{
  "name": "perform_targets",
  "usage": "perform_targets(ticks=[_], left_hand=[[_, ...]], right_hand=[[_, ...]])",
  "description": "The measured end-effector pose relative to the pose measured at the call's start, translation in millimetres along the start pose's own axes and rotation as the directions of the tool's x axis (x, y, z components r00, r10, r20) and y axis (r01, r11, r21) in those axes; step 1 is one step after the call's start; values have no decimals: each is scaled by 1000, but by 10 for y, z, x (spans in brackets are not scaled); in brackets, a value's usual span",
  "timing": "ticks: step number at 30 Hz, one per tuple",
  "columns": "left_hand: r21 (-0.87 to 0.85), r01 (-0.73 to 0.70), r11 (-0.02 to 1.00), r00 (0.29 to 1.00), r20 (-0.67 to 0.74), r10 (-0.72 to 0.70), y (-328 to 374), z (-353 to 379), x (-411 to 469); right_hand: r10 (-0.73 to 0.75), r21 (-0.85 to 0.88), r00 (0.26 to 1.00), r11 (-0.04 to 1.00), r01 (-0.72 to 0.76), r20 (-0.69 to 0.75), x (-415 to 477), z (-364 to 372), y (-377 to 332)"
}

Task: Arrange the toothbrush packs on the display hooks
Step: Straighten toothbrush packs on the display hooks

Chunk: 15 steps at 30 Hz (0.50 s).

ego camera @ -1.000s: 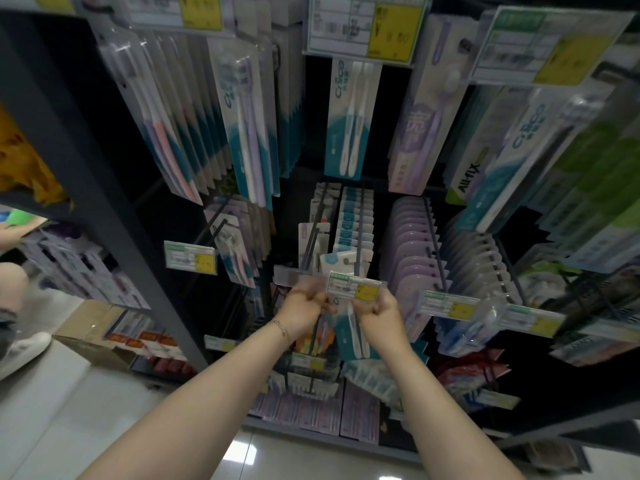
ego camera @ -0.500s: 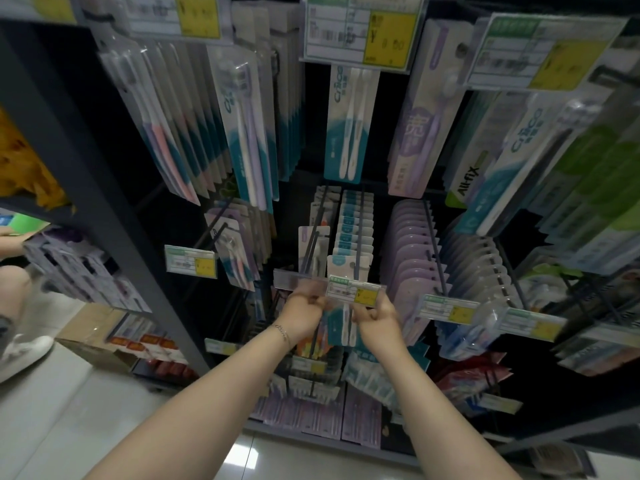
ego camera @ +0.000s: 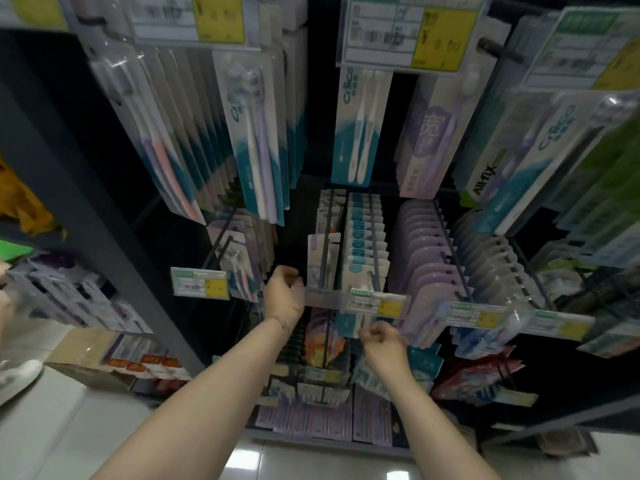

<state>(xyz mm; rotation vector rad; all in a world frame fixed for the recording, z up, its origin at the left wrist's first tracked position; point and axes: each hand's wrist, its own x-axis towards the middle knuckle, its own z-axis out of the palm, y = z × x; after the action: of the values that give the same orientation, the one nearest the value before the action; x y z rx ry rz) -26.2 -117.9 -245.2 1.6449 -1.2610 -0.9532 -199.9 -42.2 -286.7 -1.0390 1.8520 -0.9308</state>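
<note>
Head view: left hand (ego camera: 284,297) pinches the clear plastic price strip (ego camera: 325,296) capping dark wire hooks (ego camera: 371,237) of teal-and-white toothbrush packs (ego camera: 360,268); right hand (ego camera: 381,338) curls below, contents unclear; jolting could spill packs.

You are in a shop. Rows of toothbrush packs (ego camera: 360,126) hang on long metal hooks (ego camera: 448,237) in front of you, many of the same kind, one behind another. Little price tags (ego camera: 379,302) with yellow corners sit at the hook ends. A dark shelf frame (ego camera: 69,174) holds it all, above a shiny tiled floor (ego camera: 52,427).
</note>
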Motion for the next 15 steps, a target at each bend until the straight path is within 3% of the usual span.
perform_targets(ticks=[3, 15], left_hand=[[-60, 10, 998, 1000, 7, -10, 128, 39, 155], [-115, -158, 981, 978, 121, 172, 144, 181, 451]], right_hand=[[-49, 29, 999, 998, 49, 12, -47, 56, -25], [-134, 30, 991, 991, 134, 9, -186, 138, -74]])
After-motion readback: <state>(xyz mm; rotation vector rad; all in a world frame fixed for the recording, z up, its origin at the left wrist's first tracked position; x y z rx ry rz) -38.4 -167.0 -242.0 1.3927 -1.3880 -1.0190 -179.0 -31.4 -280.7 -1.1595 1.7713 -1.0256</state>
